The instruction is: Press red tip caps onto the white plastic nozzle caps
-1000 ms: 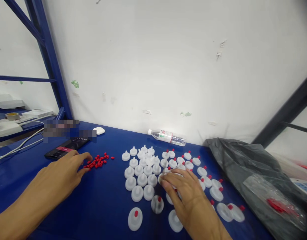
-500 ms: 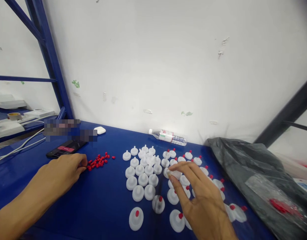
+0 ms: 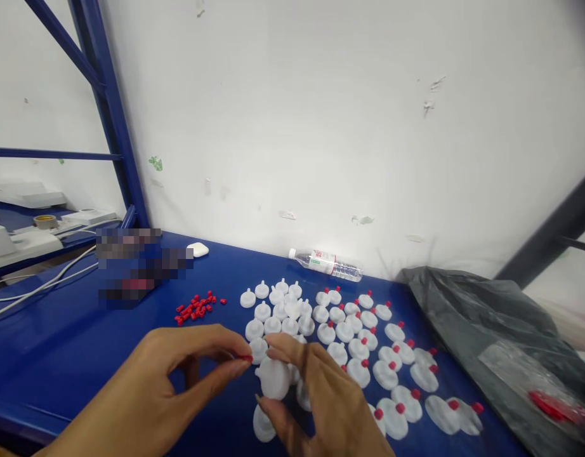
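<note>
Pinched between the thumb and fingers of my left hand (image 3: 192, 374) is a small red cap (image 3: 246, 358), mostly covered by the fingertips. My right hand (image 3: 321, 393) grips a white round plastic piece (image 3: 273, 379) by its edges, its short nozzle turned left toward the red cap. A small gap seems to part cap and nozzle. Under and behind the hands stand several white nozzled discs (image 3: 262, 311) without caps. To the right lie several white discs with red caps (image 3: 360, 373). A small heap of loose red caps (image 3: 196, 309) sits left of the discs.
A clear water bottle (image 3: 327, 264) lies along the wall. Dark plastic sheeting (image 3: 468, 317) with a clear bag of red pieces (image 3: 554, 403) covers the right side. A white rounded case (image 3: 198, 249) and cables (image 3: 59, 276) are at the left, by the blue rack post (image 3: 114, 120).
My left hand has come from the red cap heap to the middle with a cap. My right hand has moved left and nearer with the white piece, and the two hands now meet.
</note>
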A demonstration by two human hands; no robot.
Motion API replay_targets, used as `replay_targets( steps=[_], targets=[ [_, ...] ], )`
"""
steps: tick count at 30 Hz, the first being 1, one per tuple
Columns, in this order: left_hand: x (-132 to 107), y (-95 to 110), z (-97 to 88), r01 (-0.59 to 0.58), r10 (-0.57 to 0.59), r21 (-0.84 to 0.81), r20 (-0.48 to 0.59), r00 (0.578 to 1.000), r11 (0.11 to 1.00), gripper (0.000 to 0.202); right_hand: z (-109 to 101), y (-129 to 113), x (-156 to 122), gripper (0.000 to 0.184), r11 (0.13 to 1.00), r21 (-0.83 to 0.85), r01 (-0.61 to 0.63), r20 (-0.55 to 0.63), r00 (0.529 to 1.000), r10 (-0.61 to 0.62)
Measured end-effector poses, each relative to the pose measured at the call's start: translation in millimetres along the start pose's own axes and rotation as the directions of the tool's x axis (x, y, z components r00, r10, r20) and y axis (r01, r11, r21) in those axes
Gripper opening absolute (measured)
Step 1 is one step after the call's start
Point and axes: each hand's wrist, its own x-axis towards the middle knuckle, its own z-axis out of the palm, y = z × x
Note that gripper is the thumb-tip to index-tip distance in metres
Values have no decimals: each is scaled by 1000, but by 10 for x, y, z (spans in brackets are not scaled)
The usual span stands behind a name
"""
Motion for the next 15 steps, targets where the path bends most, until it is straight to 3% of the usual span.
replay_targets(
  steps=[3, 9, 12, 15],
  targets=[
    [-40, -37, 36, -84, 85, -27, 32, 996, 996, 17, 22, -2, 5, 70, 1000, -12, 12, 11, 1000, -12],
    [-89, -134, 55, -110, 110, -1, 46, 993, 994, 22, -9, 34, 8, 64, 992, -65, 109, -37, 993, -111],
    [-83, -107, 27, -75, 90, -134, 109, 990, 988, 16, 30, 2, 29, 51, 984, -94, 148, -62, 986, -155],
    [-56, -60, -53, 64, 35, -380, 248, 968, 923, 15, 136, -98, 69, 25, 986, -58, 154, -209, 964, -162]
  ],
)
